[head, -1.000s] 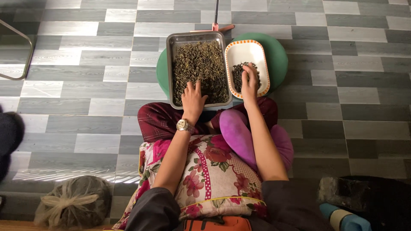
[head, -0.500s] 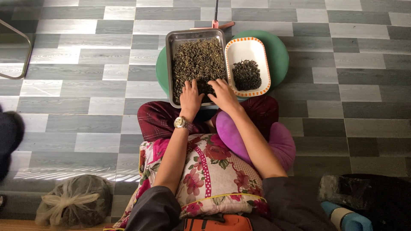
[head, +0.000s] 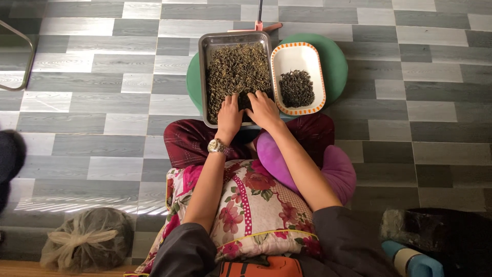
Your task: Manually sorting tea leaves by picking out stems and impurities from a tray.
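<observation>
A metal tray (head: 206, 56) full of dried green-brown leaves (head: 236, 72) rests on a round green stool (head: 335, 61) in front of me. Beside it on the right lies a white oblong dish with an orange rim (head: 294, 51) holding a small dark heap of leaves (head: 296, 88). My left hand (head: 229, 115), with a wristwatch, lies flat in the near end of the tray, fingers spread on the leaves. My right hand (head: 262, 109) rests next to it in the tray, fingers in the leaves. Whether either pinches any leaves is hidden.
A flowered cushion (head: 251, 210) and a purple cushion (head: 328, 169) lie on my lap. A tied clear bag (head: 87, 243) sits on the grey tiled floor at the lower left. A dark bag and a blue object (head: 415, 261) are at the lower right. A metal frame (head: 25, 46) is at far left.
My right hand left the white dish and came back left into the near end of the tray beside my left hand. The left hand stayed in the tray.
</observation>
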